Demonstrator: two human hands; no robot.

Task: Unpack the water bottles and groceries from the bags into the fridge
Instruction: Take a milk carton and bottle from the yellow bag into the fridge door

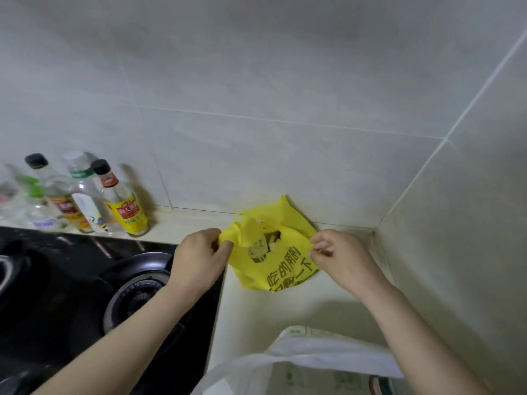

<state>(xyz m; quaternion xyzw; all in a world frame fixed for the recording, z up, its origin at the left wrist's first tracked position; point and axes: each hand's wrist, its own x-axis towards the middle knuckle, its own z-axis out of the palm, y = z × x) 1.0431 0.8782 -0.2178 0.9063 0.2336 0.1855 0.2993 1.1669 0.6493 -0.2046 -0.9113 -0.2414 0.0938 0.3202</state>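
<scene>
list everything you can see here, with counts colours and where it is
yellow bag: one, yellow with dark print, on the counter in the wall corner
packet: at least one, pale, showing through the yellow bag's handle hole
white bag: one, white with green print, bottom edge, nearest the camera
bottles: at least four, mostly clear, blurred, far left against the wall
gas stove: one, black, left of the counter
counter: one, cream
wall tiles: pale grey, behind and to the right
left hand: grips the yellow bag's left edge
right hand: pinches its right edge
</scene>
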